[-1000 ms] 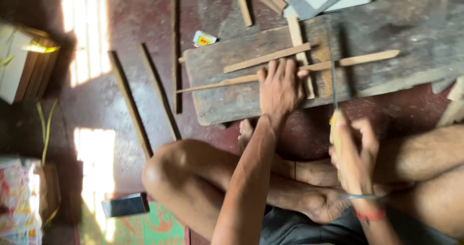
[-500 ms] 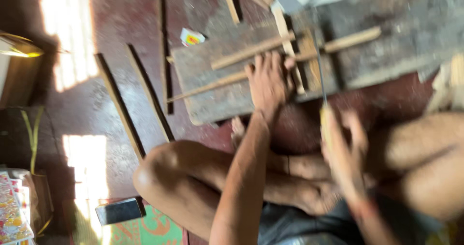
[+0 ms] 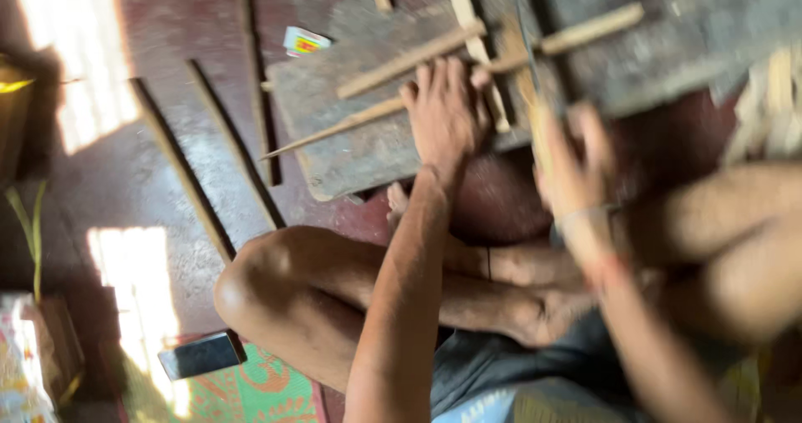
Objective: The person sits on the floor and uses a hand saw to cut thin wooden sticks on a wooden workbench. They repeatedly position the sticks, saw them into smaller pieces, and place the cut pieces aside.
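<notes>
Right hand (image 3: 576,160) now lower, clamped on blade handle; small colourful packet (image 3: 306,40) beyond board (image 3: 359,143).

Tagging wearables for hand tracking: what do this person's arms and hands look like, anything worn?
Both arms are bare, no sleeves or gloves. The left hand shows no rings or bands. The right hand is motion-blurred; its wrist carries a thin thread-like band and a reddish band just behind it.

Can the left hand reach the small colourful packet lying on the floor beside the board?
Probably yes: the left hand presses sticks on the board, and nothing lies between it and the packet.
</notes>
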